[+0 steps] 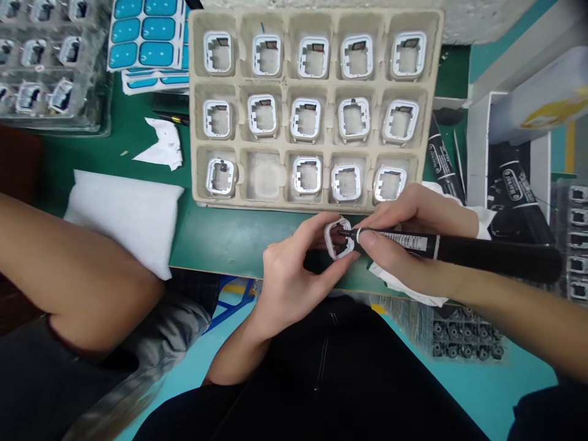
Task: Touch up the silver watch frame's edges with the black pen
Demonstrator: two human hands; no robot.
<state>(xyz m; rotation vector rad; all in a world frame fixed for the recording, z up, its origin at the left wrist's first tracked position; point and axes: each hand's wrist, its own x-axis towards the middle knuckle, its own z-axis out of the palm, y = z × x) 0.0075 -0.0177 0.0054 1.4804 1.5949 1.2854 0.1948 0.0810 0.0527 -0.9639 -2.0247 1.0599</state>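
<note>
Between the thumb and fingers of my left hand (294, 275) is a small white square frame (329, 240) with rounded corners, tilted up near the table's front edge. My right hand (404, 245) grips a thick black marker (478, 252) with a white label, and its tip reaches the inside of the frame. Whether the tip touches the frame, I cannot tell. Just beyond my hands lies a beige moulded tray (316, 206) with similar white frames in its compartments, such as one frame (347, 182). One compartment (264, 176) in the front row holds no frame.
White cloth (408, 288) lies beneath my right hand. Further right are black markers (441, 159) and a white holder (496, 122). A folded white cloth (124, 214), blue sticker sheets (147, 33) and clear parts trays (50, 67) are left. Another person's arm (82, 275) extends at left.
</note>
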